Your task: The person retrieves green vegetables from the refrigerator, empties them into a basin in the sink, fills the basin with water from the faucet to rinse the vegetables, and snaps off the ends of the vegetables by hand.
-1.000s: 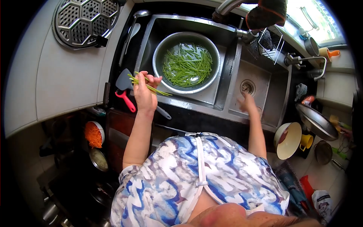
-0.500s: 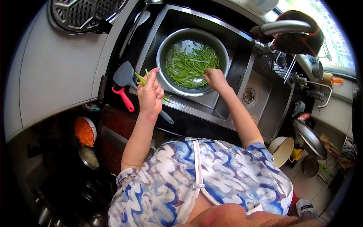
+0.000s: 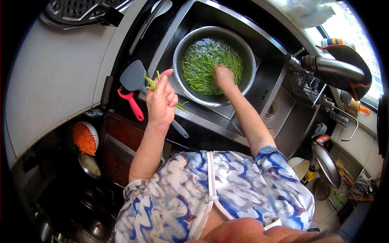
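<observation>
A few thin green stalks (image 3: pixel 150 83) poke out above and below the closed fingers of my left hand (image 3: pixel 161 98), raised beside the sink's left rim. My right hand (image 3: pixel 224 77) reaches down into a round metal basin (image 3: pixel 177 77), its fingers curled in among a heap of long green stalks (image 3: pixel 198 75) lying in water. The fingertips are hidden by stalks and water. The basin sits inside the steel sink (image 3: pixel 239 131).
Left of the sink lie a grey spatula (image 3: pixel 132 77) and a red-handled peeler (image 3: pixel 131 103). A faucet (image 3: pixel 338 69) stands at the right. Shredded carrot (image 3: pixel 84 139) fills a white bowl at lower left, near a cleaver blade (image 3: pixel 119 146). Pans (image 3: pixel 326 166) lean at the right.
My right hand has moved from the basin's near right edge deeper into the middle of the stalks, and the water looks stirred. My left hand keeps its stalks in nearly the same place.
</observation>
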